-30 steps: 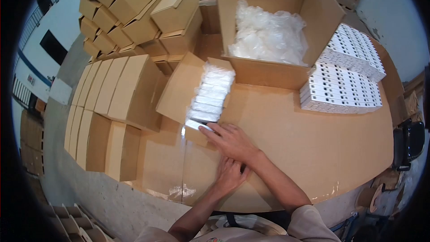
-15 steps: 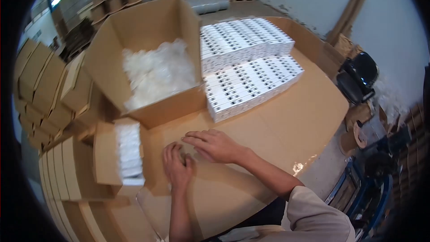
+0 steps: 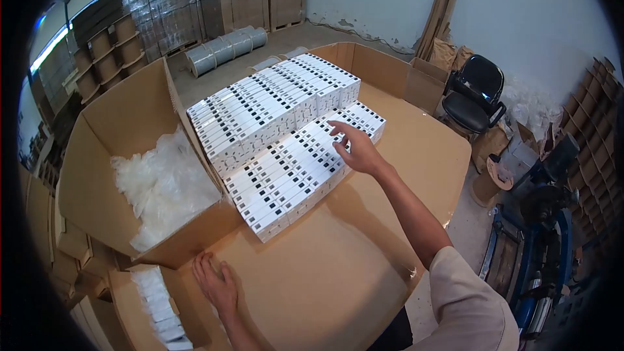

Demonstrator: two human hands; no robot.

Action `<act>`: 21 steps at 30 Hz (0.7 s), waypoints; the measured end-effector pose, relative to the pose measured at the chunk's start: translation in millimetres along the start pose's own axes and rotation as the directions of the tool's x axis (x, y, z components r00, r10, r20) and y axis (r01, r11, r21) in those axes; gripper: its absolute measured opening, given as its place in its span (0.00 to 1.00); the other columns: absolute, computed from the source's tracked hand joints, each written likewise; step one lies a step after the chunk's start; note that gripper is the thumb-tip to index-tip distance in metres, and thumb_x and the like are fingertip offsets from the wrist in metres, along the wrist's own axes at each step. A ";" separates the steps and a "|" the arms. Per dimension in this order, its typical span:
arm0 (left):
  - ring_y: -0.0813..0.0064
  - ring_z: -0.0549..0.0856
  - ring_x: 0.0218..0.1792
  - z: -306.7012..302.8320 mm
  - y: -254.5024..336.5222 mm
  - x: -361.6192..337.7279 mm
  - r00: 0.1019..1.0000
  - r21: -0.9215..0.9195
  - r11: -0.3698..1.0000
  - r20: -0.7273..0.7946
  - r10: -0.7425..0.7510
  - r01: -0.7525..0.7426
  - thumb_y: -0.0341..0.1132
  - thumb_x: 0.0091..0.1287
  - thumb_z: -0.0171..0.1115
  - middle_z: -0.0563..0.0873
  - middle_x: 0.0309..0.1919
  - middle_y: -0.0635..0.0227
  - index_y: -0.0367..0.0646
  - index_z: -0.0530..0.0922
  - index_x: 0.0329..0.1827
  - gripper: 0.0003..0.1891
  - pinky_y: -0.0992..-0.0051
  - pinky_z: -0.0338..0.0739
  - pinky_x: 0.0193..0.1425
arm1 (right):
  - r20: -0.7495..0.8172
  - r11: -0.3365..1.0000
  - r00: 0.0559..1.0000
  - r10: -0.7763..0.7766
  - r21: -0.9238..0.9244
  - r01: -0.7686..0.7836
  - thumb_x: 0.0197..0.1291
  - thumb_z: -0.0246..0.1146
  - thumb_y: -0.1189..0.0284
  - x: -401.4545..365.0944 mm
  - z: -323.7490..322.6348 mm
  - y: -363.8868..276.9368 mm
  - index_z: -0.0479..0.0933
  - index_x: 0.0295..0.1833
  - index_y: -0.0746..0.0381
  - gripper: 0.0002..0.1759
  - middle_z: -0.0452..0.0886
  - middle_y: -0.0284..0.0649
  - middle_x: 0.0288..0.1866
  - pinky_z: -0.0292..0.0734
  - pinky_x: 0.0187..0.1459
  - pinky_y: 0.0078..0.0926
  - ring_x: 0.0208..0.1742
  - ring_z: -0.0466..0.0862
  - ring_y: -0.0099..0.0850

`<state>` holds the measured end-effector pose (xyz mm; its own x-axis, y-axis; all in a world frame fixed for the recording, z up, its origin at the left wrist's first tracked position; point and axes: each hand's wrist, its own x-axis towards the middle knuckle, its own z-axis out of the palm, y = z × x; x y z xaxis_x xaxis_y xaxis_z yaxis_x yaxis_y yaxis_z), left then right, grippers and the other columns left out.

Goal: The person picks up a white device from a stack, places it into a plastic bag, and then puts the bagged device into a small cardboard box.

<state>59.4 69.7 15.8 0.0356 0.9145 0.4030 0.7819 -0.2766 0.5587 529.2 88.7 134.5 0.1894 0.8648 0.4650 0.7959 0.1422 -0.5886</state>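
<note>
My right hand is over the front rows of white boxes, fingers apart and slightly curled, holding nothing. Dark squares mark the tops of these boxes, and a taller stack of white boxes stands behind them. My left hand rests on the cardboard surface, its fingers spread and empty. Just left of it is a small open carton with white packed items inside. A large open carton holding crumpled clear plastic bags is beyond my left hand.
A raised cardboard edge runs behind the surface. On the right are a black chair, a blue-framed machine and cardboard pieces. Wrapped rolls lie on the floor at the back. More cartons stand at the lower left.
The view has turned to the right. My hands, close together before, are now apart: the right has reached forward over the white boxes, while the left stays low near the small carton.
</note>
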 end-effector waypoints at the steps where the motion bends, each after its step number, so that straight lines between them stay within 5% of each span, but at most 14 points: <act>1: 0.47 0.72 0.71 0.8 -2.0 -0.6 1.000 0.004 1.000 0.004 0.004 -0.004 0.29 0.67 0.65 0.76 0.66 0.51 0.37 0.76 0.61 0.19 0.52 0.64 0.76 | -0.010 0.999 1.000 0.008 -0.039 -0.009 0.64 0.66 0.80 11.8 1.3 13.5 0.71 0.75 0.62 0.32 0.85 0.45 0.55 0.82 0.48 0.35 0.39 0.84 0.34; 6: 0.45 0.72 0.71 0.2 -2.7 0.9 1.000 0.020 1.000 0.028 0.002 -0.002 0.30 0.67 0.64 0.76 0.66 0.51 0.37 0.76 0.61 0.20 0.51 0.64 0.76 | -0.154 0.972 0.986 -0.055 -0.235 0.017 0.64 0.64 0.79 64.7 12.7 55.3 0.69 0.77 0.54 0.35 0.80 0.48 0.56 0.82 0.54 0.42 0.54 0.83 0.43; 9: 0.45 0.72 0.70 0.7 -2.0 1.9 0.999 0.010 1.000 0.031 -0.008 0.008 0.29 0.67 0.64 0.76 0.66 0.51 0.37 0.76 0.61 0.19 0.51 0.64 0.76 | -0.130 0.933 0.991 0.042 -0.350 -0.085 0.66 0.63 0.78 92.1 14.0 56.8 0.70 0.76 0.49 0.33 0.76 0.48 0.60 0.81 0.59 0.45 0.60 0.81 0.47; 14: 0.45 0.72 0.70 -0.2 -0.1 2.9 0.999 0.005 1.000 0.035 -0.002 0.002 0.28 0.66 0.65 0.76 0.65 0.50 0.36 0.76 0.60 0.19 0.51 0.64 0.76 | -0.125 0.864 0.991 -0.049 -0.502 -0.021 0.60 0.64 0.80 116.9 15.3 65.1 0.75 0.71 0.50 0.32 0.75 0.47 0.56 0.84 0.52 0.43 0.58 0.81 0.45; 21: 0.45 0.72 0.70 -0.7 0.9 3.9 0.999 0.010 1.000 0.045 -0.010 0.010 0.28 0.66 0.65 0.76 0.65 0.50 0.36 0.76 0.60 0.20 0.51 0.64 0.76 | -0.088 0.850 0.989 -0.119 -0.524 0.055 0.60 0.66 0.81 122.8 15.0 72.4 0.77 0.64 0.54 0.25 0.75 0.47 0.58 0.84 0.55 0.43 0.61 0.81 0.45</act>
<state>59.8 72.8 18.4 0.0553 0.9295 0.3646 0.7884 -0.2647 0.5552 601.4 212.4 139.1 0.1438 0.7958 0.5882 0.9882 -0.0838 -0.1281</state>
